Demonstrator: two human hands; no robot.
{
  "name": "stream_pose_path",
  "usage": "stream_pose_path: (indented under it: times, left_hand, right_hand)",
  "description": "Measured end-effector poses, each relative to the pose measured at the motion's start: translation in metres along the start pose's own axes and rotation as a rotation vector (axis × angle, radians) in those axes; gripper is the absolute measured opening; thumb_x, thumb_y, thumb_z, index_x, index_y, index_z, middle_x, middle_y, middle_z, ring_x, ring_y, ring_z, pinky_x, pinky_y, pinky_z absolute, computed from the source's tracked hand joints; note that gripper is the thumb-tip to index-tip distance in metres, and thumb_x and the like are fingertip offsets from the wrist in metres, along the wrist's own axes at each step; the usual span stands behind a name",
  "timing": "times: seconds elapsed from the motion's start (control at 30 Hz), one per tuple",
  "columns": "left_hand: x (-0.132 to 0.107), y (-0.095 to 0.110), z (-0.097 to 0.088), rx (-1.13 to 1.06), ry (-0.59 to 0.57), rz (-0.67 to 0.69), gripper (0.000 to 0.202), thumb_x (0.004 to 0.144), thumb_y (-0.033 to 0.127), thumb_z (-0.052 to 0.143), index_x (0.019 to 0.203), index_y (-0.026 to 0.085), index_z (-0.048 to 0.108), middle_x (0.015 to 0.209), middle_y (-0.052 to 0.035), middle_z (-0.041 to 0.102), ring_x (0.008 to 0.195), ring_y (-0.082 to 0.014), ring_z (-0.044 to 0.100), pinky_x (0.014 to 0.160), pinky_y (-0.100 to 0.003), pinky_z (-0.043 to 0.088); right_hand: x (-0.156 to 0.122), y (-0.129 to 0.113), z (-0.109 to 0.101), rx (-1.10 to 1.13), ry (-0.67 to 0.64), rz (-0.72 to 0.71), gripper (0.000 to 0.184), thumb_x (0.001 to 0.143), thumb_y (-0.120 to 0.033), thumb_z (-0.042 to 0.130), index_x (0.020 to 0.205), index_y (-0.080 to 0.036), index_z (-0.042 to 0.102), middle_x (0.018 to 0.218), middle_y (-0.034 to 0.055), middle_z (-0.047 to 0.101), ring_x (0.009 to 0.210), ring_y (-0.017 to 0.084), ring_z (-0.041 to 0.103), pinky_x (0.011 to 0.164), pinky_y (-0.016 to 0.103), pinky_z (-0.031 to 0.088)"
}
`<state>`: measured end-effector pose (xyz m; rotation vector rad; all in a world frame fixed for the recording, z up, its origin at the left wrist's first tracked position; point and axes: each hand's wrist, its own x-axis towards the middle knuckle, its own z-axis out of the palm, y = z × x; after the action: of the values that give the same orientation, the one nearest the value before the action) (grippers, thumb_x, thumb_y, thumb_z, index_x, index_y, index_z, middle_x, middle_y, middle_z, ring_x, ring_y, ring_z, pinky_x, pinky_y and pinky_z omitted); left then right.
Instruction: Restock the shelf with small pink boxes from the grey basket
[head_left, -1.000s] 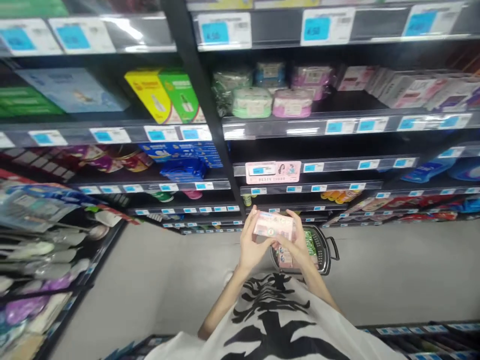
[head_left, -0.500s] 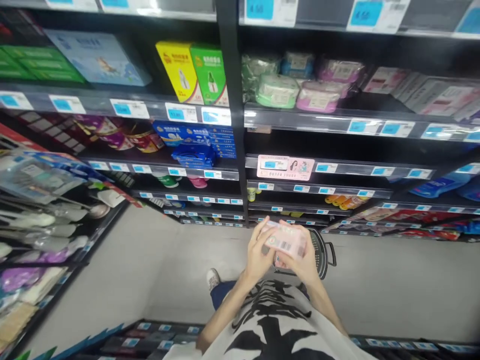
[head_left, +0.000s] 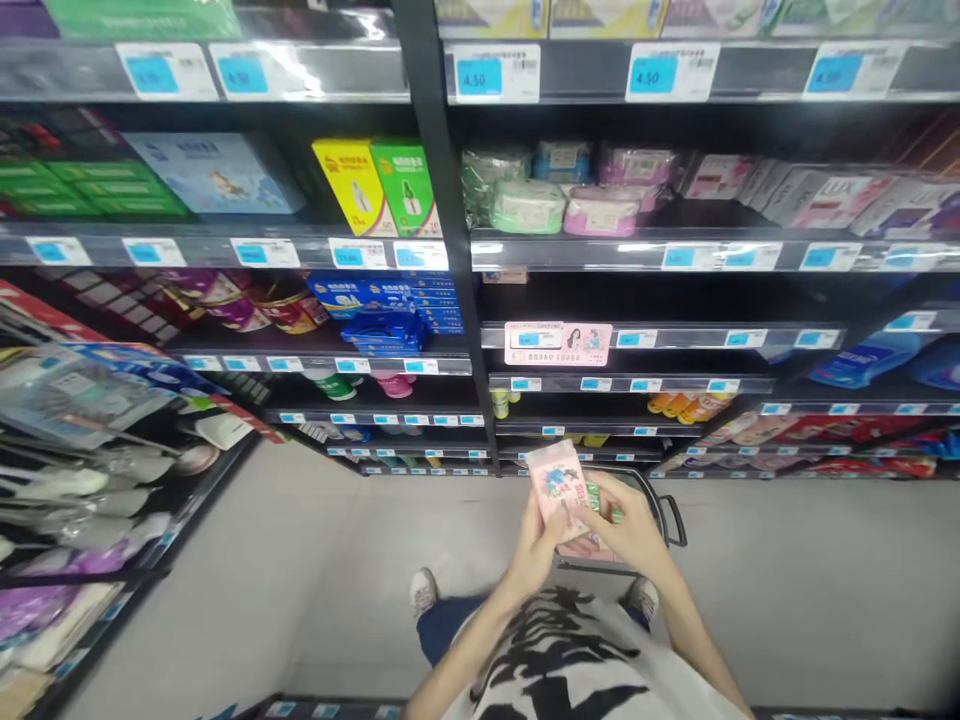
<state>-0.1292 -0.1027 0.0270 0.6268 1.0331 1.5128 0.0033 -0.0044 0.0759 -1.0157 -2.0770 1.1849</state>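
Observation:
A pink soap pack [head_left: 556, 485] with a blue and pink print is tilted upright in front of my body, above a dark shopping basket [head_left: 643, 482]. My left hand [head_left: 534, 548] is closed around its lower left side, the thumb on the printed face. From the right, my right hand [head_left: 634, 522] pinches its lower right edge, with part of its fingers hidden behind the pack. Green and pink packets [head_left: 594, 497] show between and below my hands, partly covered by them.
Shelves rise ahead, with wrapped soaps [head_left: 527, 207], pink boxes [head_left: 832, 195] and blue packs [head_left: 382, 332]. A pink shelf tag [head_left: 559, 344] is at mid height. Hanging utensils [head_left: 82, 480] line the left rack. A basket handle [head_left: 676, 520] sticks out right.
The soap pack has turned from lying sideways to standing more upright, its printed face now showing. My right hand has shifted to its lower right edge. The view has tipped up slightly.

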Motion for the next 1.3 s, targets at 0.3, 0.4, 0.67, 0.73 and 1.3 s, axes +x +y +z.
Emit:
stream_pose_path:
  times: [0.3, 0.4, 0.67, 0.73, 1.3]
  left_hand:
    - [-0.016, -0.007, -0.001, 0.195, 0.111, 0.024, 0.069, 0.098, 0.068, 0.049, 0.148, 0.021, 0.048, 0.147, -0.015, 0.059, 0.133, -0.0289, 0.059, 0.115, -0.044, 0.048]
    - [-0.019, -0.007, -0.004, 0.339, 0.071, 0.009, 0.07, 0.099, 0.071, 0.041, 0.146, 0.02, 0.05, 0.144, -0.0144, 0.062, 0.129, -0.0283, 0.061, 0.116, -0.043, 0.045]
    - [-0.029, -0.002, -0.006, 0.484, 0.122, 0.005, 0.056, 0.101, 0.065, 0.042, 0.129, 0.021, 0.061, 0.11, -0.0078, 0.076, 0.099, -0.0236, 0.071, 0.091, -0.034, 0.053]
    - [-0.027, -0.001, -0.009, 0.492, 0.181, 0.023, 0.055, 0.1, 0.065, 0.044, 0.126, 0.02, 0.063, 0.111, -0.0084, 0.076, 0.096, -0.023, 0.071, 0.088, -0.032, 0.054]
    - [-0.031, -0.009, -0.006, -0.293, 0.321, -0.086, 0.057, 0.082, 0.058, 0.074, 0.124, 0.022, 0.058, 0.118, -0.0079, 0.071, 0.098, -0.0212, 0.068, 0.077, -0.03, 0.052]
  right_hand:
    - [-0.034, 0.019, 0.018, 0.121, -0.085, -0.019, 0.058, 0.087, -0.039, 0.076, 0.14, -0.022, 0.059, 0.13, 0.0116, 0.067, 0.109, 0.026, 0.069, 0.088, 0.035, 0.06]
    - [-0.045, 0.025, 0.014, 0.113, -0.143, 0.056, 0.062, 0.082, -0.042, 0.082, 0.137, -0.022, 0.062, 0.12, 0.0105, 0.073, 0.096, 0.025, 0.072, 0.076, 0.034, 0.062]
    - [-0.054, 0.037, 0.019, 0.26, -0.106, 0.241, 0.081, 0.069, -0.04, 0.091, 0.141, -0.019, 0.061, 0.086, 0.0032, 0.078, 0.064, 0.019, 0.071, 0.06, 0.03, 0.06]
    - [-0.052, 0.037, 0.024, 0.326, -0.066, 0.231, 0.082, 0.067, -0.039, 0.092, 0.14, -0.021, 0.062, 0.109, 0.0081, 0.078, 0.065, 0.017, 0.071, 0.058, 0.029, 0.059]
    - [-0.06, 0.018, 0.046, 0.389, 0.067, -0.007, 0.06, 0.07, -0.046, 0.09, 0.123, -0.025, 0.07, 0.129, 0.011, 0.068, 0.117, 0.028, 0.065, 0.097, 0.045, 0.058]
